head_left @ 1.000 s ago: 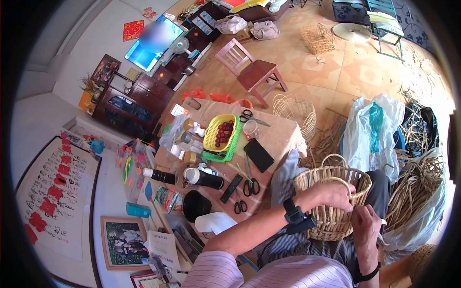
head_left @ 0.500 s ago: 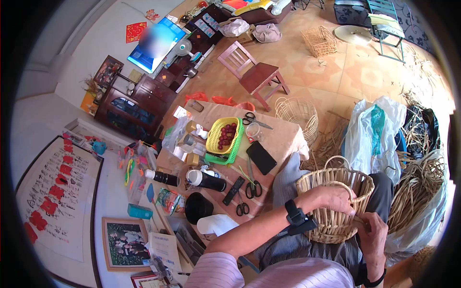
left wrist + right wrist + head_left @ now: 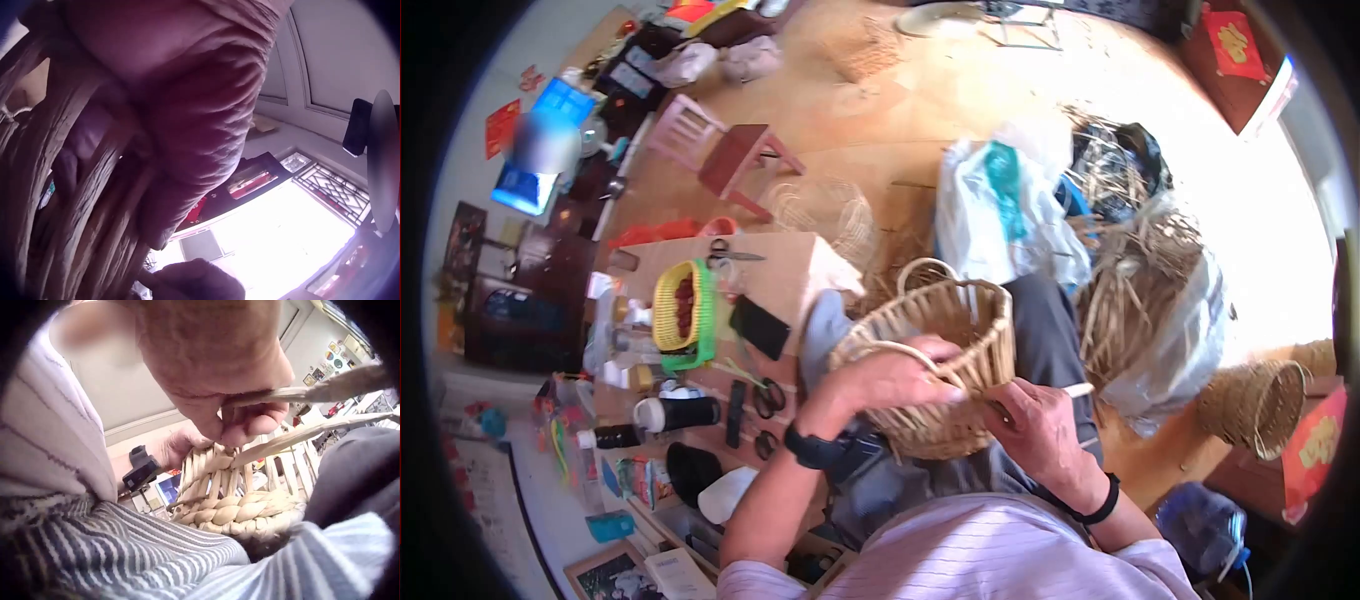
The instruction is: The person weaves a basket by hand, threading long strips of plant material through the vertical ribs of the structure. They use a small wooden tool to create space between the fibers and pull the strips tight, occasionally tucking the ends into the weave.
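A woven basket point(image 3: 938, 432) with hoop handles rests on the person's lap, tilted. The left hand point(image 3: 895, 380) grips its near side, and in the left wrist view its fingers point(image 3: 87, 134) show behind the upright strips point(image 3: 94, 187). Close beside it, the right hand point(image 3: 1040, 428) pinches a dried plant strand point(image 3: 337, 386) at the basket's side. That hand's fingers point(image 3: 259, 425) are curled over the strand in the right wrist view. A second pale strand point(image 3: 306, 432) runs out just below it. The basket's base has a thick braided edge point(image 3: 244, 509).
To the left is a table point(image 3: 795, 262) with a fruit basket point(image 3: 668, 310), phone point(image 3: 760, 327), scissors point(image 3: 770, 398) and bottles. Bags point(image 3: 975, 215) and bundled dry strands point(image 3: 1125, 310) lie ahead on the right. Another woven basket point(image 3: 1250, 405) lies at far right.
The head view has swung right, so the table and basket sit further left in it. The left hand keeps its grip on the basket; the right hand stays beside it with the strand.
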Available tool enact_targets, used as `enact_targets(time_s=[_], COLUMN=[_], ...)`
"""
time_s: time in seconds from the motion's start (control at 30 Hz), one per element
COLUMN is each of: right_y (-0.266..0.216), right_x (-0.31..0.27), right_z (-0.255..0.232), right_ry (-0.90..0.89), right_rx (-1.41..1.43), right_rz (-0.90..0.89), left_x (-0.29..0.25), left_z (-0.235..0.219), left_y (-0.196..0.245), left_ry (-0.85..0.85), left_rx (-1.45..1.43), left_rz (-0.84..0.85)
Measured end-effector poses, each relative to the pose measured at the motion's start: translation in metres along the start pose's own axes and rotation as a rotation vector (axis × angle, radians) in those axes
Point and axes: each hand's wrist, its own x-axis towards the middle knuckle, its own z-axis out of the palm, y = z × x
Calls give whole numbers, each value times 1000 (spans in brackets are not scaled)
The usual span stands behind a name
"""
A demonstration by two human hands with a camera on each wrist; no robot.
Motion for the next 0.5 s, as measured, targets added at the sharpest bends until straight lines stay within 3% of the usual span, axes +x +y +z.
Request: enact_targets(time_s=[0.07, 0.17, 0.23, 0.3, 0.4, 0.5], right_y=[-8, -16, -18, -1, 15, 11], right_x=[11, 18, 24, 22, 22, 23], right_z=[12, 5, -12, -5, 6, 6], right_ry=[-1, -82, -126, -58, -19, -34], right_rx=[-26, -63, 101, 185, 207, 78], right_rz=[-1, -4, 78, 168, 210, 162], left_x=[4, 0, -3, 0, -3, -1], left_z=[4, -5, -7, 5, -9, -10], left_y=[-3, 6, 2, -11, 19, 16], left_ry=[-78, -81, -55, 40, -79, -65], left_rx=[-30, -24, -24, -38, -81, -150], left_rz=[-67, 33, 73, 95, -70, -84])
